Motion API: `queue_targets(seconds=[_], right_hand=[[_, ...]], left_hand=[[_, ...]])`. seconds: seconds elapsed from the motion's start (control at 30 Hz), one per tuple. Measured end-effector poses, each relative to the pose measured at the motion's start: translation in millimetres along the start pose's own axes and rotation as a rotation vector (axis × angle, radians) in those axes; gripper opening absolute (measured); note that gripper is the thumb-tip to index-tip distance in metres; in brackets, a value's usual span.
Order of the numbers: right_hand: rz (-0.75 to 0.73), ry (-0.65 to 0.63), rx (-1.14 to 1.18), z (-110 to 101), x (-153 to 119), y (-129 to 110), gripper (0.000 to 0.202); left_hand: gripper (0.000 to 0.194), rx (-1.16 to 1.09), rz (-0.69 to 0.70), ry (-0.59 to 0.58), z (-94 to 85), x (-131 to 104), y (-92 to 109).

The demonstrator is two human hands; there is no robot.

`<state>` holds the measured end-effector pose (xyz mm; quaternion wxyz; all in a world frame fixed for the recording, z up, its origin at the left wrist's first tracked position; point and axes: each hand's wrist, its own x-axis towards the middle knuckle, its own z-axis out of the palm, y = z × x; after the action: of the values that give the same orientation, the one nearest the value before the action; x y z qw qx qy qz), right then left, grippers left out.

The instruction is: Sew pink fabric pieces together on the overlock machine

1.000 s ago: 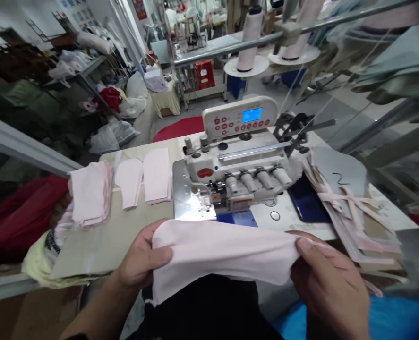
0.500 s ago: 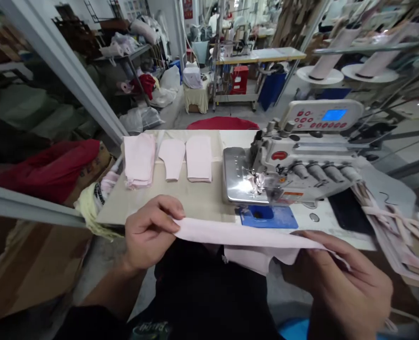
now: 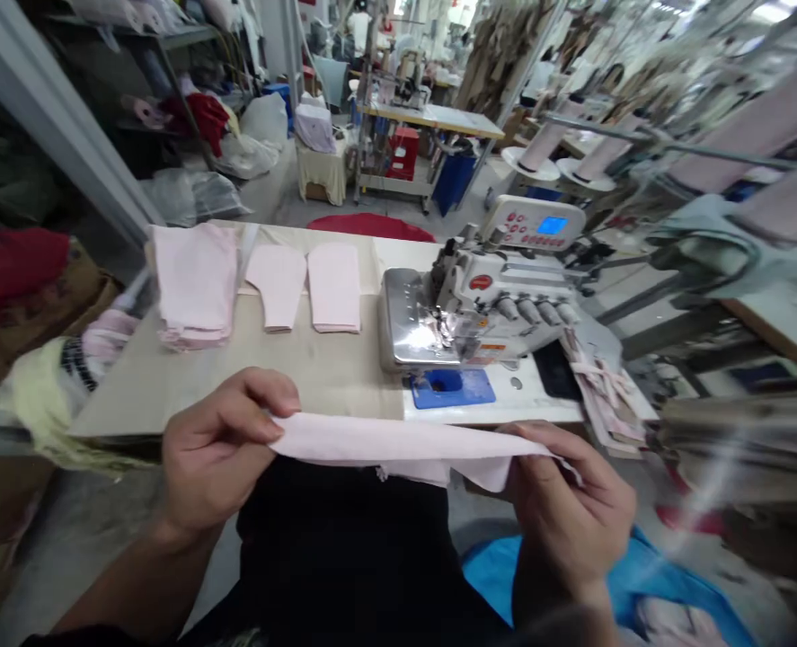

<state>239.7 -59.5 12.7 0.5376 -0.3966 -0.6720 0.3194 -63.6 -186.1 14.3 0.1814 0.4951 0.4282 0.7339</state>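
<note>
A pale pink fabric piece is stretched sideways between my two hands, in front of the table's near edge. Its upper edge forms a long folded band, and a looser part hangs below. My left hand pinches the left end between thumb and fingers. At the other end, my right hand grips the cloth, its fingers curled round the tip. Beyond the cloth stands a white overlock sewing machine with a lit metal plate. On the table to its left lie a stack of pink fabric pieces and two smaller piles of cut pieces.
A blue plate is set in the table before the machine. Pink strips lie at the table's right end. Yellow cloth hangs at the left. A blue bag holding fabric sits low at right. Thread cones stand behind.
The view has swung to the right, so table and machine appear further left. Both hands keep hold of the stretched fabric; its hanging part shows less below the band.
</note>
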Motion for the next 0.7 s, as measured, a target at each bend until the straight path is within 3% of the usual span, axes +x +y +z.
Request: queue_targets(seconds=[0.3, 0.6, 0.7], right_hand=[[0.036, -0.016, 0.099, -16, 3, 13, 0.017], [0.038, 0.006, 0.088, -40, 6, 36, 0.019], [0.054, -0.076, 0.093, -49, 7, 45, 0.015]], left_hand=[[0.014, -0.009, -0.084, -0.013, 19.3, -1, -2], [0.018, 0.002, -0.192, -0.064, 43.8, -1, -21], [0.015, 0.0, -0.253, -0.125, 52.7, 1, -28]])
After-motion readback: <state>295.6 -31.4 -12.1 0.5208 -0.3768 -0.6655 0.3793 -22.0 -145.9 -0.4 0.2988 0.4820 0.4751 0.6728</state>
